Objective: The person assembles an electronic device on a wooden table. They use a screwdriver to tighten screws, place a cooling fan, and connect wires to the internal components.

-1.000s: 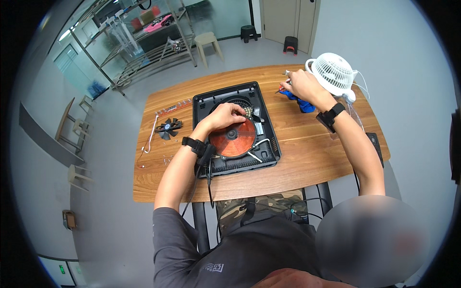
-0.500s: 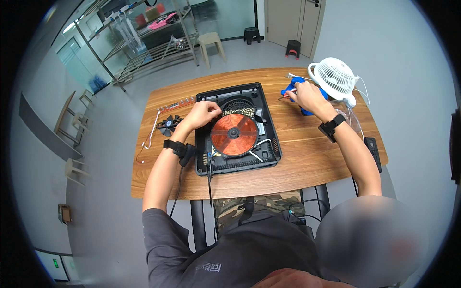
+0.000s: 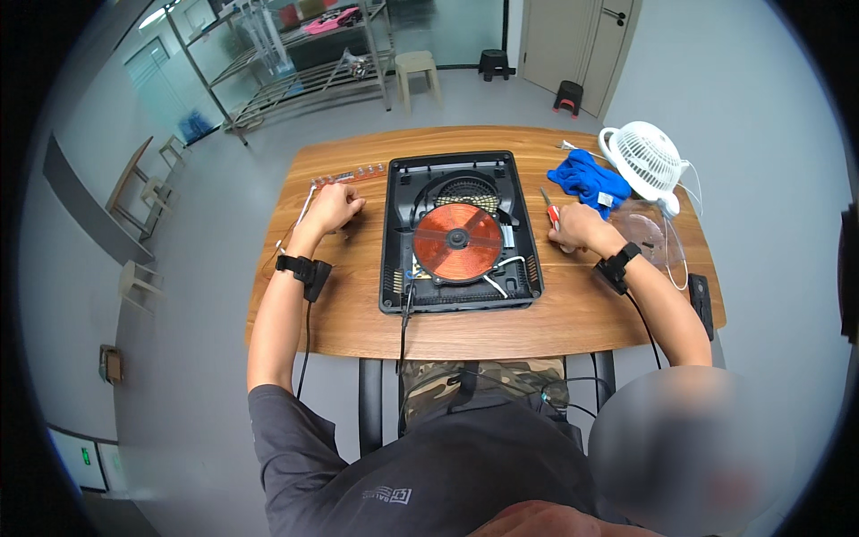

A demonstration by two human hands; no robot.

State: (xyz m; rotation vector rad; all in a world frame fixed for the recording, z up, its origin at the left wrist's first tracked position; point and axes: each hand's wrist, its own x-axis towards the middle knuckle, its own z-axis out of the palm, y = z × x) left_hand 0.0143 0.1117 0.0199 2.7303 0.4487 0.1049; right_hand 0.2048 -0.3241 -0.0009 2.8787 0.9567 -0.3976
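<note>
An opened induction cooker base (image 3: 528, 288), a black shell, lies on the table before me with a round copper coil (image 3: 438, 248) inside. Left of the shell is my left hand (image 3: 331, 209), fingers curled, over the spot where a small black fan lay; the hand hides whatever is in or under it. On the other side my right hand (image 3: 580, 229) is closed around a red-handled screwdriver (image 3: 553, 213), its thin shaft pointing away from me. A crumpled blue cloth (image 3: 586, 176) lies just beyond that hand.
A white fan (image 3: 646, 159) with a cord sits at the far right, near a clear plastic piece (image 3: 637, 234). A strip with small metal parts (image 3: 360, 172) lies at the far left of the wooden table (image 3: 465, 336). A black device (image 3: 701, 304) rests by the right edge.
My left hand has moved left, off the shell to the black fan's spot. My right hand has drawn back from the blue cloth toward me, with the screwdriver. The view has shifted slightly.
</note>
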